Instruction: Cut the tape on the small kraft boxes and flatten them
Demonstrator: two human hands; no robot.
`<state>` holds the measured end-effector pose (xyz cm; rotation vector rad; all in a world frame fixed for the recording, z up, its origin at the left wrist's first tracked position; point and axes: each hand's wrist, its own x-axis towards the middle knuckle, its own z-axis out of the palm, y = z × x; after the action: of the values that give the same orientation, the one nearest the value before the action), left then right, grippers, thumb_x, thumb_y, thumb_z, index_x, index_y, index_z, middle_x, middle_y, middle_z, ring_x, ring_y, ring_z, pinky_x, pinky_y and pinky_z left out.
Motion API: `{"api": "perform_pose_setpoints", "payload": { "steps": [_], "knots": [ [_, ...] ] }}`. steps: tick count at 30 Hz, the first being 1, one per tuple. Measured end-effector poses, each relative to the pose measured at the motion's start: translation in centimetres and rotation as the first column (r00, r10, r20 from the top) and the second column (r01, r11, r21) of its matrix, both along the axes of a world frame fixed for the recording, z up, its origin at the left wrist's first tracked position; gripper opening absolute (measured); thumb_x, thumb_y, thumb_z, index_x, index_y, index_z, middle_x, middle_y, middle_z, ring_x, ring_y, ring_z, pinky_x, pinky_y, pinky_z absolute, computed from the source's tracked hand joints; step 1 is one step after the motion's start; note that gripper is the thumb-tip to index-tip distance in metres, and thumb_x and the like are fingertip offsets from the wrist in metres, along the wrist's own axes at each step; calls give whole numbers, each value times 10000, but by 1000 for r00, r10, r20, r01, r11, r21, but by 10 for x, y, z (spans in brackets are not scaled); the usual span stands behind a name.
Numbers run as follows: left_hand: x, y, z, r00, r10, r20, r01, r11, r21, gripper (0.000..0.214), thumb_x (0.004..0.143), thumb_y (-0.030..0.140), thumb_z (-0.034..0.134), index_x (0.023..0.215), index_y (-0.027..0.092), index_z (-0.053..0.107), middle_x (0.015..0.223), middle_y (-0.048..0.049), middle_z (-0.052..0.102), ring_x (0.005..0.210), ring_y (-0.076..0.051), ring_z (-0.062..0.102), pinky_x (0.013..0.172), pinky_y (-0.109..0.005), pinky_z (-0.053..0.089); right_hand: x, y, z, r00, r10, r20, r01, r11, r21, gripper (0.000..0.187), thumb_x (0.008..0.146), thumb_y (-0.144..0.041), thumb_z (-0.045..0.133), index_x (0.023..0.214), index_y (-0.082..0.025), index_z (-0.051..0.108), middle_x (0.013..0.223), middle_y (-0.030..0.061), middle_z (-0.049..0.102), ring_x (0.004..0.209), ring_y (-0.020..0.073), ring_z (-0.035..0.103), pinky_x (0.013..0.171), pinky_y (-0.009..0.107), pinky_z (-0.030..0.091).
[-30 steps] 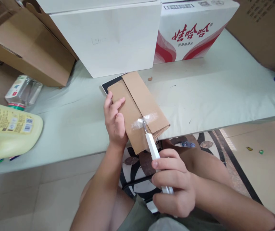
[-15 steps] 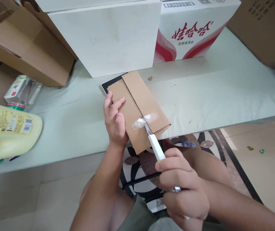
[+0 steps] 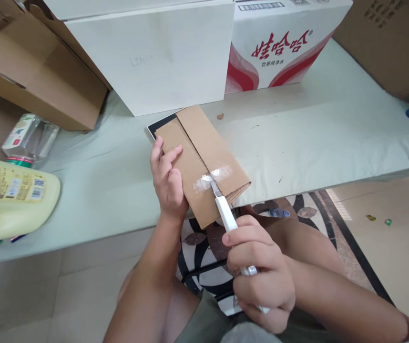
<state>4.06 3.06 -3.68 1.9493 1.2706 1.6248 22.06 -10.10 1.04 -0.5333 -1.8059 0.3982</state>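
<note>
1. Head view gave me folded brown cardboard (image 3: pixel 208 145) on the cloth-covered table (image 3: pixel 297 138), its near corner jutting past the front edge.
2. I had the left hand (image 3: pixel 168 186) against the cardboard's left side, fingers apart, some of them lying on its top face.
3. I had the fingers of the right hand (image 3: pixel 263 274) clamped on a white knife (image 3: pixel 226 214), blade pointing away from the body.
4. I saw the blade tip at a strip of clear tape (image 3: pixel 220 172), where the tape crossed the seam; I could not tell how deep it went.
5. Under the far end, a dark flat panel (image 3: pixel 157 126) with a pale rim stuck out.
6. Behind stood a white box (image 3: pixel 154 62) beside a red-and-white carton (image 3: pixel 279 50).
7. To the left I saw a clear bottle (image 3: pixel 45 138) near a yellow jug (image 3: pixel 18 209).
</note>
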Motion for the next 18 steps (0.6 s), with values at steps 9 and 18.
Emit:
{"api": "perform_pose_setpoints", "payload": {
  "steps": [9,18],
  "knots": [
    [2,0,-1,1000,-7,15,7,1000,20,496,1077,520,329,1320,259,674,1594,-72,537,1593,-288,361,1336,-521,285,6,4,0,997,57,-44,-55,997,48,168,866,-214,429,743,-207,543,949,44,547,1116,214,576,956,400,549],
    [0,0,-1,1000,10,7,-10,1000,-2,520,1068,554,340,1339,255,669,1642,-77,474,1592,-306,361,1326,-517,298,6,7,-2,999,26,44,-30,996,81,143,815,-212,447,718,-210,551,927,52,540,1086,217,592,944,392,570]
  ]
}}
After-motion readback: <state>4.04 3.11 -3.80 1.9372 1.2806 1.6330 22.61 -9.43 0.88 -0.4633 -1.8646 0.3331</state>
